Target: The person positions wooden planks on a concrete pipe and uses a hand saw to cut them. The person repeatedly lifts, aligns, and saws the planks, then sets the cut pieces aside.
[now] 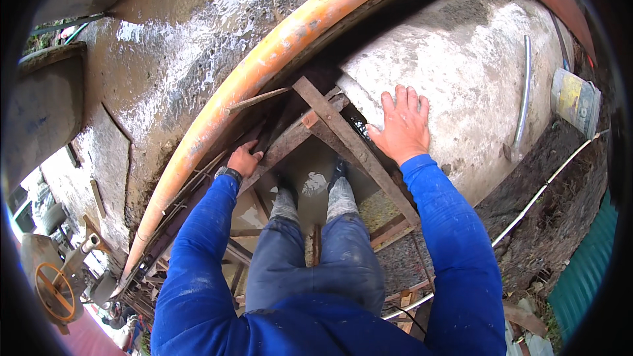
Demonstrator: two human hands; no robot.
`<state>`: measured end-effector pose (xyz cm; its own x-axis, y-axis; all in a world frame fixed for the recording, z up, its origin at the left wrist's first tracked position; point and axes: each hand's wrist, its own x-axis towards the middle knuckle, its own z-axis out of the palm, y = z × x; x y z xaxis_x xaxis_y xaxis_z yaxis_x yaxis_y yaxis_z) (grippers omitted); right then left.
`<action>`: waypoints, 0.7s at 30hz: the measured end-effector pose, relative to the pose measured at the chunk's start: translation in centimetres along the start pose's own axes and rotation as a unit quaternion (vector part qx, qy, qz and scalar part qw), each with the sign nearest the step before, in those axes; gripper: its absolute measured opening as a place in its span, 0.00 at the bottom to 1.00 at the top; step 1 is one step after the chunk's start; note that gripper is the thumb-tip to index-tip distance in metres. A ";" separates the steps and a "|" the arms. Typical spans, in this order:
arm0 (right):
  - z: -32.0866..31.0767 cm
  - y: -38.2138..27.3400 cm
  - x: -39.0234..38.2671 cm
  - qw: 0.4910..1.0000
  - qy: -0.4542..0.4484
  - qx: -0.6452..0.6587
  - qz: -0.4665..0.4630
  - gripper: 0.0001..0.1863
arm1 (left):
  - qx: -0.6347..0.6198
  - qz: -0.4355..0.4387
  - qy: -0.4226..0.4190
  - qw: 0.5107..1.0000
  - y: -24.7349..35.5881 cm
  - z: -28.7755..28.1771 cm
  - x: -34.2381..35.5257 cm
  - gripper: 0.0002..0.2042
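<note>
My left hand point(245, 159) is curled on the rough timber frame, gripping it beside a wooden beam point(283, 145) that runs diagonally up to the right. My right hand point(402, 122) lies open, fingers spread, on the pale, weathered concrete surface point(475, 72). A second plank point(356, 145) slants down just left of that hand, joined to the first near the top. Between and below the timbers, my feet, in dark footwear point(338, 173), are in muddy grey water point(311, 158).
A long orange pipe point(297, 29) arches along wet concrete at left. A short grey pipe point(525, 86) and a battered container point(573, 99) are at right, with a thin white pipe point(547, 184) and green corrugated sheet point(587, 264). Machinery with an orange wheel point(54, 290) stands lower left.
</note>
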<state>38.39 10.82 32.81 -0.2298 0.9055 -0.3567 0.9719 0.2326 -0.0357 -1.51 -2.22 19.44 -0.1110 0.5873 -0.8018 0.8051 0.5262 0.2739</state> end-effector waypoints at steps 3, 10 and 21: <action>-0.1 0.1 0.1 1.000 -0.004 -0.004 -0.001 0.39 | -0.002 -0.003 -0.025 1.000 0.3 -0.4 -0.4 0.30; -0.1 0.2 0.0 1.000 0.004 -0.016 -0.001 0.36 | 0.000 0.021 -0.021 1.000 -0.5 0.0 0.3 0.36; -0.3 0.1 0.0 1.000 0.002 -0.024 0.000 0.36 | -0.033 0.038 -0.040 0.998 -1.4 -0.2 0.1 0.37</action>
<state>38.46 10.90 33.07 -0.2299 0.9069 -0.3530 0.9684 0.2491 0.0094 -2.81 -2.74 19.09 -0.0017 0.5769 -0.8168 0.7695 0.5224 0.3674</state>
